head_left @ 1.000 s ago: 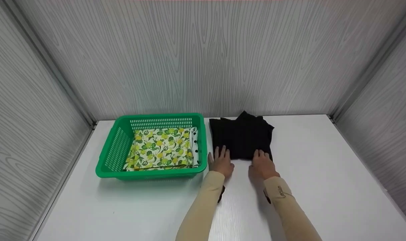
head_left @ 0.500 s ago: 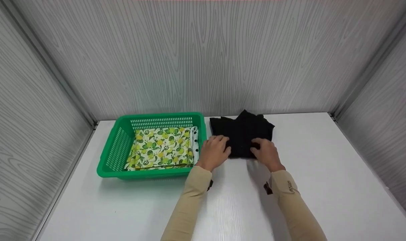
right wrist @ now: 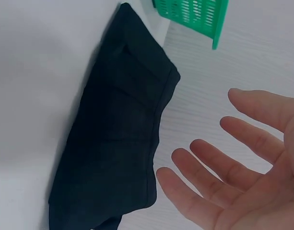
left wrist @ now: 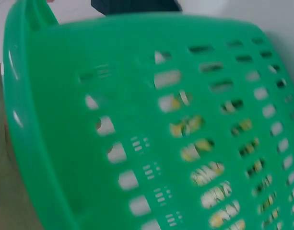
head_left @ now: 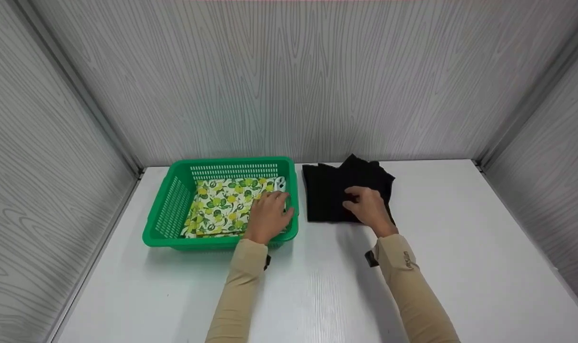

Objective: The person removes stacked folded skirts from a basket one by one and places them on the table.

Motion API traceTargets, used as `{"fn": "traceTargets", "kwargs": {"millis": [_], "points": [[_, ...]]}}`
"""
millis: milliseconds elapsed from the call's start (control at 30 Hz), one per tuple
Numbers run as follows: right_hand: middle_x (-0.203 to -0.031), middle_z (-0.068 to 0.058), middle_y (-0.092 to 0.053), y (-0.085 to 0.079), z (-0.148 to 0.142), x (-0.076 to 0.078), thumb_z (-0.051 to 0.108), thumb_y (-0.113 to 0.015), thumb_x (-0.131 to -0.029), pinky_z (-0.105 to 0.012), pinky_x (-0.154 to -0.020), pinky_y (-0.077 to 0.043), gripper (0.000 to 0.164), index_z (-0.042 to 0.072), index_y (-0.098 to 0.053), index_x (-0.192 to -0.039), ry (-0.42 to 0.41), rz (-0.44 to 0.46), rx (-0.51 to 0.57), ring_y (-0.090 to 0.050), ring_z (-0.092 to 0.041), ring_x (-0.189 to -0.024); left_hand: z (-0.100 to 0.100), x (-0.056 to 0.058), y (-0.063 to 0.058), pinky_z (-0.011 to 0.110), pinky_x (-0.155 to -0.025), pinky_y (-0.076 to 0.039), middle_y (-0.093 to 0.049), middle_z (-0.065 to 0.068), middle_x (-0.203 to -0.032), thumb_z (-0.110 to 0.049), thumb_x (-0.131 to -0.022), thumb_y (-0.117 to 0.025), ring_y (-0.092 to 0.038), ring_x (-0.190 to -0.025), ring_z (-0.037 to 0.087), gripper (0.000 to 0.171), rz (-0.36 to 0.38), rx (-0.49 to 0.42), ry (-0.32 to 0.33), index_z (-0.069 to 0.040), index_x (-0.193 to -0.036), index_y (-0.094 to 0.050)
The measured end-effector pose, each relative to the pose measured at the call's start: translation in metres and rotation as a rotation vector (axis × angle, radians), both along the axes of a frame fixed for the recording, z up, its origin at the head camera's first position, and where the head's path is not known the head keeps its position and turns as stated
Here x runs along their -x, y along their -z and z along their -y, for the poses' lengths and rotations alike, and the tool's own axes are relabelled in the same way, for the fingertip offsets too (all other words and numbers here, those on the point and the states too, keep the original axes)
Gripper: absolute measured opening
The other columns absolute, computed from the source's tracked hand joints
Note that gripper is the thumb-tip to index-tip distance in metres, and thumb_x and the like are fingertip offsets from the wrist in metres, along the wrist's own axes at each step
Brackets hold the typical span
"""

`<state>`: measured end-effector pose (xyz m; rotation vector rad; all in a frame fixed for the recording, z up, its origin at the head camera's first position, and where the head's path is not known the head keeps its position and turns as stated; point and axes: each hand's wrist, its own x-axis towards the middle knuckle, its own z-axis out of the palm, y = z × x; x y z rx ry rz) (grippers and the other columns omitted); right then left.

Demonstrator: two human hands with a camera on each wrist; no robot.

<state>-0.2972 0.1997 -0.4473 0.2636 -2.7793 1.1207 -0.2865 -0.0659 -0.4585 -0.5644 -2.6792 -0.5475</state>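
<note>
A folded black garment lies on the white table, its far edge uneven with a pointed corner. Over its right half is my right hand, thumb and fingers apart and loosely bent. The right wrist view has the same hand with fingers spread and nothing in them, beside the dark cloth. My left hand is over the right part of a green plastic basket, fingers loosely bent near the dotted white cloth. In the left wrist view the basket wall hides that hand.
Inside the basket lies a folded lemon-print cloth, beside the dotted one. Grey wood-grain panels stand behind and at both sides. White tabletop extends to the right of the garment and in front.
My left hand has left the black garment and moved left over the basket. My right hand has moved slightly forward and left above the garment, which lies as before.
</note>
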Motion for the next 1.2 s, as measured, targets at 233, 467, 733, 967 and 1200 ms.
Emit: {"fn": "traceTargets", "kwargs": {"millis": [233,467,733,967,1200], "points": [[-0.122,-0.027,-0.066,-0.004,0.018,0.001,0.001,-0.073,-0.089,-0.051,-0.091,-0.052,0.033,-0.008,-0.07,-0.12,-0.029,-0.05,0.032,-0.065,-0.04,-0.109,0.024,-0.002,-0.002,0.059,-0.089,-0.051,-0.068,0.019,-0.121,-0.021,-0.097,-0.069,-0.063,-0.111,0.041,0.032,0.026,-0.027,-0.05,-0.002,-0.123,-0.07],[-0.121,-0.026,-0.067,-0.01,0.04,0.001,0.0,-0.073,-0.089,-0.05,-0.092,-0.053,0.032,-0.008,-0.07,-0.119,-0.081,-0.065,0.067,-0.065,-0.041,-0.11,0.045,-0.005,-0.004,0.06,-0.087,-0.051,-0.069,0.021,-0.118,-0.022,-0.096,-0.072,-0.064,-0.108,0.042,0.033,0.02,-0.016,-0.09,-0.001,-0.121,-0.071],[-0.122,-0.023,-0.068,-0.014,0.069,0.004,0.001,-0.072,-0.09,-0.047,-0.093,-0.053,0.03,-0.006,-0.071,-0.12,-0.1,-0.053,0.087,-0.066,-0.038,-0.11,0.068,-0.008,-0.001,0.061,-0.085,-0.052,-0.069,0.022,-0.116,-0.02,-0.095,-0.073,-0.063,-0.107,0.043,0.031,-0.001,-0.004,-0.126,0.0,-0.118,-0.072],[-0.123,-0.021,-0.068,-0.014,0.091,0.002,-0.001,-0.072,-0.091,-0.046,-0.092,-0.054,0.03,-0.005,-0.071,-0.121,-0.134,-0.049,0.112,-0.065,-0.038,-0.112,0.086,-0.012,0.003,0.06,-0.079,-0.053,-0.07,0.023,-0.113,-0.019,-0.094,-0.074,-0.065,-0.101,0.044,0.03,-0.038,0.02,-0.157,0.002,-0.115,-0.072],[-0.125,-0.019,-0.068,-0.014,0.108,0.0,0.002,-0.07,-0.093,-0.048,-0.093,-0.053,0.031,-0.003,-0.071,-0.124,-0.195,-0.038,0.125,-0.063,-0.038,-0.116,0.104,-0.011,0.003,0.06,-0.076,-0.054,-0.07,0.024,-0.11,-0.018,-0.094,-0.073,-0.066,-0.097,0.045,0.029,-0.042,0.004,-0.182,0.003,-0.113,-0.073]]}}
